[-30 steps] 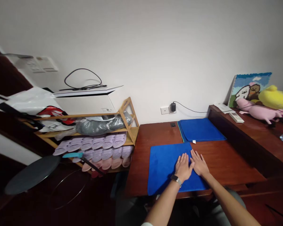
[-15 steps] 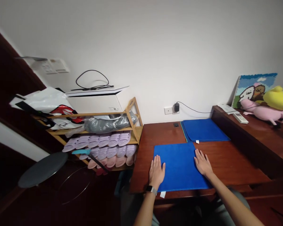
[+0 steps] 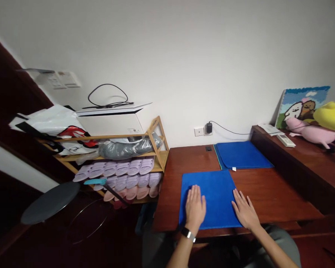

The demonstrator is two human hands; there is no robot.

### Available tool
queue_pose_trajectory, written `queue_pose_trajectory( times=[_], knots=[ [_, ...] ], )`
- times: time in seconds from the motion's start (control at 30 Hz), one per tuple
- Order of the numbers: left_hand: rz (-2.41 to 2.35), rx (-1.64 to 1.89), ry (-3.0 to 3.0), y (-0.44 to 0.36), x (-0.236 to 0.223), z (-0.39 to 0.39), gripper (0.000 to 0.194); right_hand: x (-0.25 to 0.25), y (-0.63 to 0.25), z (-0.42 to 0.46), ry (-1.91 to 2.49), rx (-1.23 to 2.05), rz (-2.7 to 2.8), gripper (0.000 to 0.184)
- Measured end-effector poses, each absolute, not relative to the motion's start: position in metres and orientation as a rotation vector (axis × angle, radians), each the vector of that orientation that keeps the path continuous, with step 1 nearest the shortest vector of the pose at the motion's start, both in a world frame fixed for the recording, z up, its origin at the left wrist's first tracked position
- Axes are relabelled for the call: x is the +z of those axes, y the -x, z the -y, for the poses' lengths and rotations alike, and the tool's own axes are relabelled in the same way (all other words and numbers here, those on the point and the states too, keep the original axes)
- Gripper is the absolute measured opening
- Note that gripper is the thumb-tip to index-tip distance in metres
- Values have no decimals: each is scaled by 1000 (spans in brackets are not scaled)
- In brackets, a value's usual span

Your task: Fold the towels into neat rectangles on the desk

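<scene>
A blue cloth (image 3: 216, 197) lies spread flat at the front of the brown wooden desk (image 3: 190, 158). On its left part rests my left hand (image 3: 195, 206), palm down with the fingers stretched out; a watch is on that wrist. My right hand (image 3: 245, 210) lies flat at the cloth's right edge, fingers a little apart, partly over the bare wood. Neither hand grips anything. Farther back on the desk, a stack of folded blue cloths (image 3: 242, 154) shows a white tag at its front edge.
Left of the desk stands a wooden rack (image 3: 160, 149) with purple and pink slippers (image 3: 132, 180) and a white box (image 3: 111, 123). A round stool (image 3: 50, 203) is at far left. On the raised right ledge are a remote (image 3: 286, 140) and plush toys (image 3: 309, 132).
My left hand has moved right, from the cloth's left edge onto its surface. My right hand has slid toward me along the right edge. The white tag at the front edge no longer shows.
</scene>
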State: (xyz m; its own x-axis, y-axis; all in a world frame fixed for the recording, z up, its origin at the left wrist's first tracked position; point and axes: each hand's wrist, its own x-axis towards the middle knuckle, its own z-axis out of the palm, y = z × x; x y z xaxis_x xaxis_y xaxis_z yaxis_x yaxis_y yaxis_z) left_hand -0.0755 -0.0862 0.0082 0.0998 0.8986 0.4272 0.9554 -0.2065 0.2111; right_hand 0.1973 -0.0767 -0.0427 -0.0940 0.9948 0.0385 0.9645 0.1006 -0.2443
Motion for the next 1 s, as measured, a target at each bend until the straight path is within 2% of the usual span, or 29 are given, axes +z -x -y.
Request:
queue_pose_trajectory(
  times=[0.17, 0.27, 0.37, 0.53, 0.67, 0.8, 0.9, 1.0],
  knots=[
    [1565, -707, 2722, -30, 8, 91, 63, -51, -204, 76, 1876, 171, 2247, 64],
    [1633, -626, 2789, -44, -4, 88, 65, -51, -206, 77, 1841, 159, 2266, 61],
    [1796, -607, 2675, -1, -18, 91, 66, -47, -203, 77, 1904, 191, 2193, 62],
    [2045, -554, 2284, 128, -31, 114, 65, -41, -197, 73, 1934, 229, 2161, 64],
    [1944, -636, 2234, 199, -32, 139, 58, -36, -196, 75, 1880, 157, 2083, 61],
    [1747, -780, 2288, 217, -38, 163, 46, -27, -208, 101, 1643, 0, 2053, 44],
    [1587, -844, 2237, 218, -49, 174, 46, -26, -225, 132, 1479, -23, 2157, 32],
    [1410, -845, 2254, 218, -55, 178, 36, -33, -244, 152, 1347, -53, 2281, 41]
  ],
)
